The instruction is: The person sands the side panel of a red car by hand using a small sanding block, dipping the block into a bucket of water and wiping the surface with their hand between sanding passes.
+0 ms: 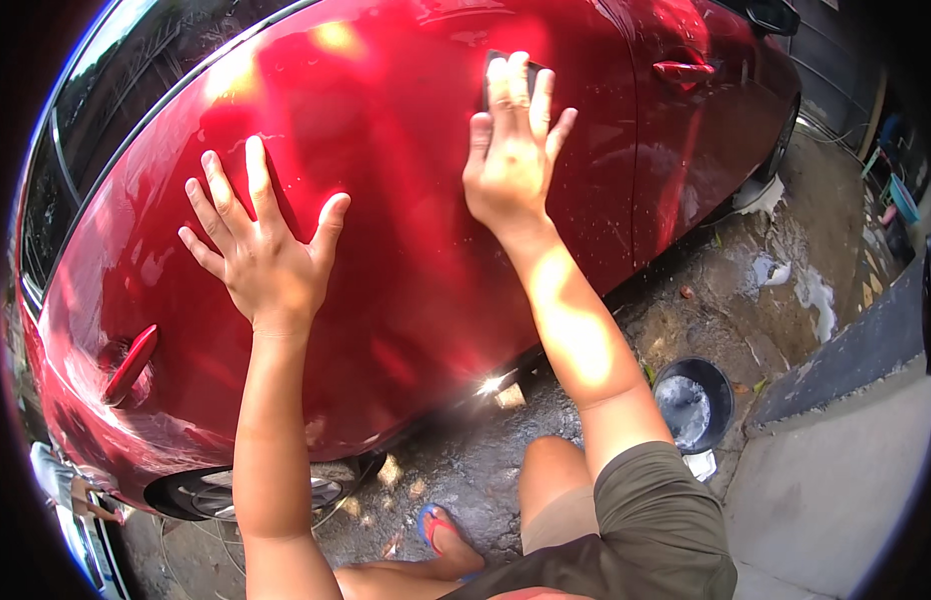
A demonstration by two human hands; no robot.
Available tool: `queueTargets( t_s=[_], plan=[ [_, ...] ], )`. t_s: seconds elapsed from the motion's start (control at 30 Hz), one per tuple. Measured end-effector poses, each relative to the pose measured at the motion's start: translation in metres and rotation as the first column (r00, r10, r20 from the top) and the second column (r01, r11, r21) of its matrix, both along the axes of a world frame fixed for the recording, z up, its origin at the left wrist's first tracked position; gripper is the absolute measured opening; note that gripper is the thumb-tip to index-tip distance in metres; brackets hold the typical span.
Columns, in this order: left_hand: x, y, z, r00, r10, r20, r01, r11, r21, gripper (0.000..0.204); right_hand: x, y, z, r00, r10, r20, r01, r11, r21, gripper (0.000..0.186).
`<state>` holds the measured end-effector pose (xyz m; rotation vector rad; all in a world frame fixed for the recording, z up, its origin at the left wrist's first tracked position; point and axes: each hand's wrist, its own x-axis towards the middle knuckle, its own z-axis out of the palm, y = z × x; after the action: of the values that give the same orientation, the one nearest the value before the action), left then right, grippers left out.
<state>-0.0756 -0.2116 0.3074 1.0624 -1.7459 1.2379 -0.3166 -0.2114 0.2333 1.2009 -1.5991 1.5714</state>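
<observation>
My left hand (271,265) lies with fingers spread on the glossy red car door (396,190), and nothing shows in it. Farther up and to the right, my right hand (511,170) presses a small dark flat pad (533,73) against the same panel. Its middle fingers rest on the pad, while thumb and little finger stick out to the sides. Most of the pad is hidden under the fingers. A red door handle (133,365) sits to the left of my left hand; another handle (684,72) is right of my right hand.
A black bucket (726,400) with foamy water stands on the wet ground at the right, beside a low concrete ledge (836,480). Suds (816,295) lie on the ground farther off. A teal basin (904,198) is at far right. Another person (54,475) appears at lower left.
</observation>
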Motion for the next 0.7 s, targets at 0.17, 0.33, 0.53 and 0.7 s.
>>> queueTargets(
  t_s=[0.17,0.33,0.53,0.7],
  plan=[
    [-0.002,-0.001,0.002,1.000,-0.026,0.000,0.026,1.000,-0.009,0.096,-0.003,-0.004,0.009,0.996,0.076,0.043,-0.074,0.996,-0.054,0.065],
    [-0.002,-0.001,-0.001,0.999,-0.037,-0.006,0.037,0.999,-0.005,0.096,-0.001,-0.003,0.006,0.998,0.049,0.037,-0.048,0.999,-0.024,0.063],
    [0.002,0.001,-0.002,1.000,0.004,0.011,-0.004,1.000,0.006,0.096,0.011,0.002,-0.004,0.996,0.041,-0.085,-0.038,0.999,0.036,0.069],
    [0.003,-0.001,0.001,0.999,-0.010,0.033,0.011,1.000,-0.021,0.095,0.008,0.010,0.006,0.996,0.032,0.087,-0.042,0.992,0.116,0.066]
  ],
)
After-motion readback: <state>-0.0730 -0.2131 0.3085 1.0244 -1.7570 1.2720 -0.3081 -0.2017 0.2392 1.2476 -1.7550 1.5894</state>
